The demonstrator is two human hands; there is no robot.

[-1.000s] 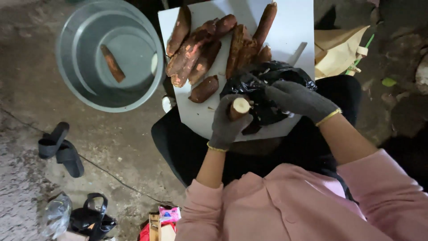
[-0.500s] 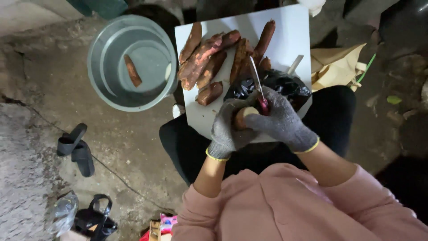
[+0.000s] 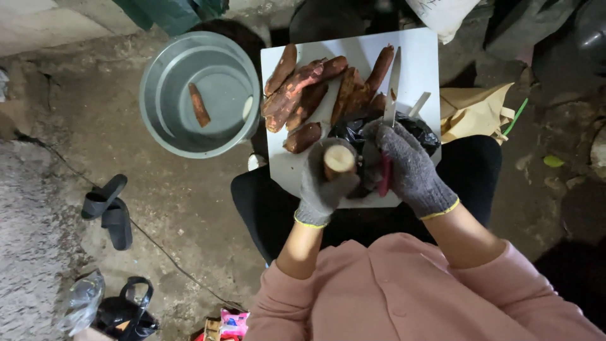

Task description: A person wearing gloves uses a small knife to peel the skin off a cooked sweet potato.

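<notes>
Left hand, gloved, is closed round a peeled tuber, cut end up, over the near edge of the white board on the lap; right hand, gloved, is gripped on a red-handled knife with the blade pointing far. Unpeeled tubers lie piled on the far part of the board, a black bag just under the hands. Left on the floor, a metal basin holds one tuber piece; sandals lie near left.
</notes>
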